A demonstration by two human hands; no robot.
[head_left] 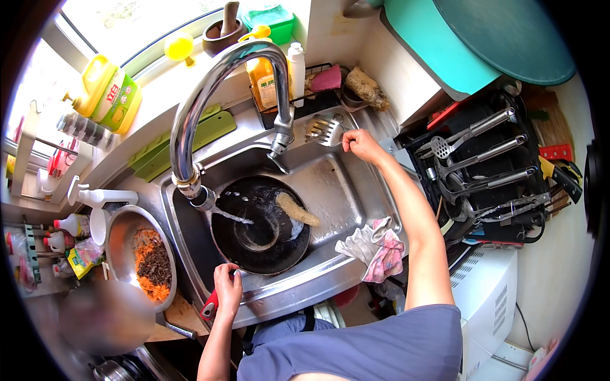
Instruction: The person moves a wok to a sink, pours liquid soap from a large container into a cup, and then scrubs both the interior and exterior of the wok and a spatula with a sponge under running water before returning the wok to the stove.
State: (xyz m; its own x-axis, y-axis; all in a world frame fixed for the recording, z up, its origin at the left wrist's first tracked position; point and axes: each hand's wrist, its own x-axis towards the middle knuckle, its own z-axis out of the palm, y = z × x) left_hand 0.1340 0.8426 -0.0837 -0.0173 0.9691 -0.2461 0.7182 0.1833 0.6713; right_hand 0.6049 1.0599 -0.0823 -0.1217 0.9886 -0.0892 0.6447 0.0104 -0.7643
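Water (230,216) is running from the side of the tall curved faucet (210,95) into the black frying pan (260,225), which is sitting in the steel sink (343,190). I am holding the pan by its red handle (210,308) at the sink's near rim, my left hand (227,289) wrapped around it in a closed grip. A tan loofah scrubber (297,209) is lying inside the pan, toward its right side, apart from both my hands.

My right hand (362,145) is reaching to the sink's far right corner, where a slotted metal turner (324,130) is resting on the rim. My fingertips are pinching the turner at the edge of its blade, so that grip is pressed together on the metal.

A pink and white cloth (376,249) is hanging over the sink's right front rim, just beside my right forearm. Left of the sink, a steel bowl (124,244) with shredded orange and brown food is standing on the counter (181,314). Behind the sink, a wire caddy (318,95) is holding an orange soap bottle (262,79), a white bottle (296,70) and a pink sponge (328,79). A yellow detergent bottle (108,92) is lying on the windowsill beyond the faucet. Right of the sink, a black rack (489,165) is carrying steel ladles and skimmers.
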